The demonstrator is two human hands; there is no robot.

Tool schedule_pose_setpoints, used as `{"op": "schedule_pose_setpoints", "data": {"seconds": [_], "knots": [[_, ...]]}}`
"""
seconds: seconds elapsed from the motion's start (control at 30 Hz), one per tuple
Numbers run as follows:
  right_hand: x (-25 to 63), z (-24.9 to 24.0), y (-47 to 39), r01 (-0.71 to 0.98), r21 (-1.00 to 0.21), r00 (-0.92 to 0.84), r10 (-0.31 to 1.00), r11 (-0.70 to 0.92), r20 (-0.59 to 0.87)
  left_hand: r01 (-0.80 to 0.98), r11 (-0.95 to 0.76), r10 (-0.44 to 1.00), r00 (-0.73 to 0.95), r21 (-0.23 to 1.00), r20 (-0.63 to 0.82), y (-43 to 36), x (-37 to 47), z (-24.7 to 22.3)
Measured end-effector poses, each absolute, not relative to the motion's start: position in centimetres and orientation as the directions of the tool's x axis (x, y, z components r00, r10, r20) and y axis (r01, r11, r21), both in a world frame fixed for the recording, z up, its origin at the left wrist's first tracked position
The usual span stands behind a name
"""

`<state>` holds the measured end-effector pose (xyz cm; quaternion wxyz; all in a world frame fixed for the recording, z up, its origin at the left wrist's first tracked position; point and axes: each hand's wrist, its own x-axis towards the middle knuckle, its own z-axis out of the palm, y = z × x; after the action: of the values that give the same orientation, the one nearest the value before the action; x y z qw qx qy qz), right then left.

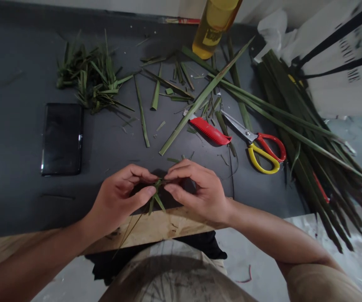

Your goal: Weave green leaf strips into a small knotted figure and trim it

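Both hands come together at the small leaf piece (159, 202), the left hand (118, 197) and the right hand (196, 188) each pinching it between thumb and fingertips, with a narrow gap between them. It sits over the near side of the table (11, 126), just above the wooden edge (174, 222), its narrow ends hanging down toward the person. The step looks like close finger work, shaping or tightening leaf strips; whether a knot or fold is finished cannot be told, as the fingers cover its middle. The next move seems to call for a light, steady pinch on both sides, so that the strips neither slip nor split. Beyond the small leaf piece lies a long leaf strip (176, 133); to its right are the red-handled cutter (211, 131) and, farther right, the scissors (247, 133), blades slightly parted. Farther off to its left are a black flat device (61, 138) and a heap of leaf pieces (95, 79).
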<state>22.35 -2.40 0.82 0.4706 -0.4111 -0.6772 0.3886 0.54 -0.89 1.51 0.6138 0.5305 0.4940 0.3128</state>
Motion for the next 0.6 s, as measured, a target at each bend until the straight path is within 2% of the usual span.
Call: {"op": "schedule_pose_setpoints", "data": {"seconds": [0.17, 0.3, 0.43, 0.6], "knots": [[22.1, 0.9, -2.8, 0.18, -0.936, -0.146, 0.95, 0.301, 0.277, 0.146, 0.132, 0.945, 0.281, 0.98, -0.169, -1.4, 0.9, 1.9], [21.6, 1.2, -3.1, 0.096, -0.971, -0.138, 0.969, 0.218, 0.204, 0.079, 0.125, 0.929, 0.341, 0.989, -0.144, -1.3, 0.9, 2.0], [21.2, 1.7, -3.3, -0.052, -0.998, -0.16, 0.987, -0.033, -0.024, 0.026, 0.119, 0.913, 0.389, 0.993, -0.12, -1.2, 0.8, 2.2], [21.0, 2.2, -3.1, -0.203, -0.914, -0.235, 0.924, -0.35, -0.301, 0.052, 0.091, 0.912, 0.397, 0.994, -0.104, -1.3, 0.8, 2.2]]}}
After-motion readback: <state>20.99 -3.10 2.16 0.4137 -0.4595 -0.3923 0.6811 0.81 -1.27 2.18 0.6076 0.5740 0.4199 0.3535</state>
